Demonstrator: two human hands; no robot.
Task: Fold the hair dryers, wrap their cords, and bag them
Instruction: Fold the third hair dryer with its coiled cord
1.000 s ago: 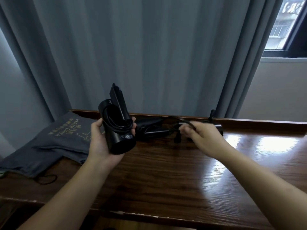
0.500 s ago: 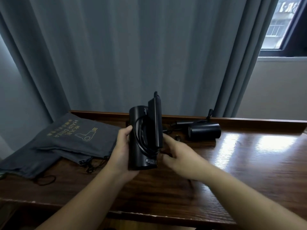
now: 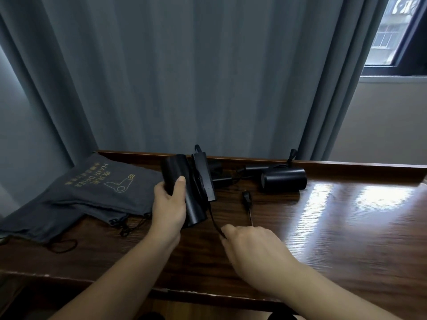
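The folded hair dryer (image 3: 184, 188) is matte black, its cylindrical barrel standing nearly upright with the flat handle folded alongside it and loops of cord caught between the two. The left hand (image 3: 168, 204) holds it just above the table (image 3: 346, 227), fingers curled behind the barrel and thumb pressed across its front — a firm closed grip. From the dryer's lower end a black cord (image 3: 213, 218) runs down and toward the person into the right hand (image 3: 251, 245), whose fingertips pinch it; the plug (image 3: 246, 197) lies on the wood just beyond that hand. A second hair dryer (image 3: 283, 181), also black, lies on its side near the back edge, well right of the held one, with its own cord bunched between them. Grey drawstring bags (image 3: 99, 188) printed "HAIR DRIER" in gold lie flat at the left end, their strings trailing toward the front edge. The table has a raised lip along the back against the grey curtain (image 3: 184, 77), and a chipped front edge close to the forearms. Bare glossy wood stretches to the right of the second dryer and in front of both hands.
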